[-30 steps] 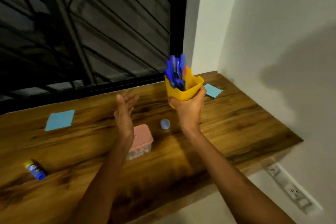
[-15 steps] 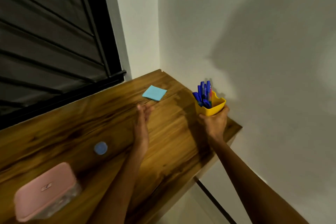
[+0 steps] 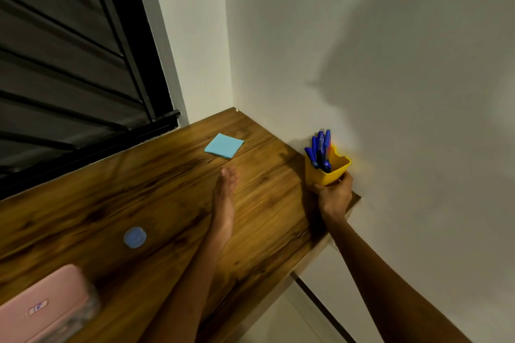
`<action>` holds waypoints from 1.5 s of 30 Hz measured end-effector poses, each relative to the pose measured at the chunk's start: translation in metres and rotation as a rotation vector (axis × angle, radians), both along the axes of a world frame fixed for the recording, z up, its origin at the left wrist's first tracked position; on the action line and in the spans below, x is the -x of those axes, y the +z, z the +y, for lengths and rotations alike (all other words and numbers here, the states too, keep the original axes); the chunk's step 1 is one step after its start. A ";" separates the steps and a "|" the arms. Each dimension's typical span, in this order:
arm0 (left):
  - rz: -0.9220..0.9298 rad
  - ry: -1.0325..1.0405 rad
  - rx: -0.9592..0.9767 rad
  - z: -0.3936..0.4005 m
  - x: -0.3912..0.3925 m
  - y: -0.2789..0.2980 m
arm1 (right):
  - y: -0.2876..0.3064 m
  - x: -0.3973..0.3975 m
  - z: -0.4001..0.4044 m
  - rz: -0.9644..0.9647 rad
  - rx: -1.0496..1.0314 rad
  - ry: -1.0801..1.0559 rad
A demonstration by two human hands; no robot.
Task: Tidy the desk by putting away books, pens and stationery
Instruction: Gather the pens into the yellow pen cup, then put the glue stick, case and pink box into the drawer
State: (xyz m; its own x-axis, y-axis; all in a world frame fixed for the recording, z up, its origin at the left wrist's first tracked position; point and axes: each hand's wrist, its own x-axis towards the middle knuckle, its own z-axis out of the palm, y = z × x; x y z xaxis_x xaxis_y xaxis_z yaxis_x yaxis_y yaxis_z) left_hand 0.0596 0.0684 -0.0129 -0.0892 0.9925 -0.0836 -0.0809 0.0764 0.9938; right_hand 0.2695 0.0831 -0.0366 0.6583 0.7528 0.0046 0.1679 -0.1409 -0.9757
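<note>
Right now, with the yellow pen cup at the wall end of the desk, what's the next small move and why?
Probably let go of the yellow pen cup: the right hand grips its base by the wall, and it seems to sit on the desk, though contact is hidden. The pens stand upright. The open left hand could then reach for the blue sticky notes.

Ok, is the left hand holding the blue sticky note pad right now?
No, the left hand lies flat and open, short of the blue sticky note pad, with bare desk between them.
</note>
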 end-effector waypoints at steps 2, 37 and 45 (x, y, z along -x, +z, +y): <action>-0.005 -0.032 0.025 0.000 -0.003 0.004 | 0.000 -0.001 0.001 -0.009 0.022 -0.030; 0.250 0.496 -0.272 -0.269 0.257 0.088 | 0.085 0.358 -0.209 -0.329 -0.376 0.598; 0.292 0.689 -0.198 -0.393 0.355 0.084 | 0.102 0.472 -0.319 -0.359 -0.409 0.960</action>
State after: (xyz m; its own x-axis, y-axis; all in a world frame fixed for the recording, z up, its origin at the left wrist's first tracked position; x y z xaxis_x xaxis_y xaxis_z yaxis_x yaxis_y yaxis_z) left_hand -0.2952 -0.3246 0.0714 -0.6829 0.6992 0.2115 0.2215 -0.0777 0.9721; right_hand -0.2028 -0.2356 0.0651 -0.2885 0.8485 0.4436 0.3175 0.5219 -0.7917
